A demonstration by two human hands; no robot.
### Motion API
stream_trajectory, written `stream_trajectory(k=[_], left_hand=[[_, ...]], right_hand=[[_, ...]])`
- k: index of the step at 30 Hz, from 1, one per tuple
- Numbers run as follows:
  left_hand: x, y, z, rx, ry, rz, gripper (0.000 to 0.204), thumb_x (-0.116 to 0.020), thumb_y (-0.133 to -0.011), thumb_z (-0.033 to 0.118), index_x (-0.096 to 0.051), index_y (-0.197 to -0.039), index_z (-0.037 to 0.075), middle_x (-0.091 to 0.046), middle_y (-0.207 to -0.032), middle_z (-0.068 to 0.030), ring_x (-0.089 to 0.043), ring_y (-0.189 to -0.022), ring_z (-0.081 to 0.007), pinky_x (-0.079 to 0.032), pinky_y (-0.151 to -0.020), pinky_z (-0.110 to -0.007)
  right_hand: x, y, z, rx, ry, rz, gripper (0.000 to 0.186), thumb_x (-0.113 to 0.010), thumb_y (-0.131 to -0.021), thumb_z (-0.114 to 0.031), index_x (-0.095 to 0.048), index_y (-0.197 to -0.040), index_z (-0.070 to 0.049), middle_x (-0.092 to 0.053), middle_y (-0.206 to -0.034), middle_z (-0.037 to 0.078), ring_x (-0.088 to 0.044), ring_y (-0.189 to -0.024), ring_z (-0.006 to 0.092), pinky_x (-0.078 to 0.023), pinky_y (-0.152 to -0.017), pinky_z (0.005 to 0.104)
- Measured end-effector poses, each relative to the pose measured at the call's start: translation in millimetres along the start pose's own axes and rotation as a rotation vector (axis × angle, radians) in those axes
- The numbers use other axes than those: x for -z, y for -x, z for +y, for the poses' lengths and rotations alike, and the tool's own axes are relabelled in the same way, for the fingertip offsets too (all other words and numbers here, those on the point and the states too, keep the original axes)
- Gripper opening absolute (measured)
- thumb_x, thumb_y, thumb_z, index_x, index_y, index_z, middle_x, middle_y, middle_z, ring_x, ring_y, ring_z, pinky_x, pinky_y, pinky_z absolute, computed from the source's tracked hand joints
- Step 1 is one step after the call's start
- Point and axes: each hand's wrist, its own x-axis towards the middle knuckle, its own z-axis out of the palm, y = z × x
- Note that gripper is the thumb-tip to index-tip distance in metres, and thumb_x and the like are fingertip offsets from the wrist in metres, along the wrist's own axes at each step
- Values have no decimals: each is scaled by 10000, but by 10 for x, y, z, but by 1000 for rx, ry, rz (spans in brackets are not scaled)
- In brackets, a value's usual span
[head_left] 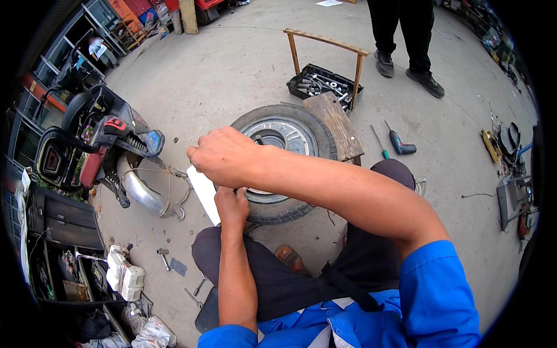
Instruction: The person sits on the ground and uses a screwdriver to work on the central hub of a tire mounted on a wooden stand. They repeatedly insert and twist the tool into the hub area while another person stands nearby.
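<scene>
A wheel with a black tyre [332, 136] and a silver metal hub [301, 139] lies flat on the ground in front of my knees. My right forearm reaches across it from the right. My right hand [223, 156] is closed in a fist over the wheel's left side; what it grips is hidden. Just below, my left hand [232, 206] is closed at the tyre's near left edge, and its contents cannot be made out either. A flat white strip or panel [203, 195] shows beside both hands. A worn wooden board [333, 124] stands against the wheel's right side.
Beyond the wheel is a black toolbox [297, 91] of sockets with a wooden handle frame. A screwdriver [383, 149] and power drill [402, 144] lie to the right. A scooter's front part and silver fender [142, 194] stand left. Another person's legs [415, 35] are ahead.
</scene>
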Motion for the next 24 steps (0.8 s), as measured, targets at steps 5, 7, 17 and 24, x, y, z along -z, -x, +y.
stream_trajectory(k=[5, 7, 17, 24], left_hand=[[12, 1, 53, 14, -10, -31, 142, -689, -813, 43, -718, -928, -36, -723, -900, -228, -702, -906, -397, -532, -780, -433], [9, 2, 32, 46, -19, -62, 157, -683, -808, 24, -725, -951, -29, -728, -935, -227, -700, -933, -399, -533, -807, -434], [-14, 20, 58, 10, 4, -63, 145, -692, -783, -30, -713, -927, -25, -689, -942, -239, -648, -922, -447, -496, -801, -486], [114, 20, 267, 102, 84, -43, 168, -683, -794, -50, -711, -955, -13, -680, -886, -194, -672, -754, -322, -502, -691, -400]], right_hand=[[-30, 41, 37, -8, 3, -1, 225, -671, -849, -184, -666, -943, 21, -684, -795, 207, -690, -772, 381, -535, -665, 467], [-20, 50, 41, -13, 15, -20, 223, -672, -854, -184, -667, -944, 20, -684, -795, 205, -689, -763, 387, -534, -655, 470], [72, 88, 37, 13, 16, -62, 157, -688, -804, -170, -710, -828, -17, -689, -745, 187, -700, -728, 368, -545, -626, 462], [142, 53, -21, -49, 133, -1, 95, -691, -687, -117, -720, -721, -32, -685, -696, 180, -707, -684, 344, -558, -586, 434]])
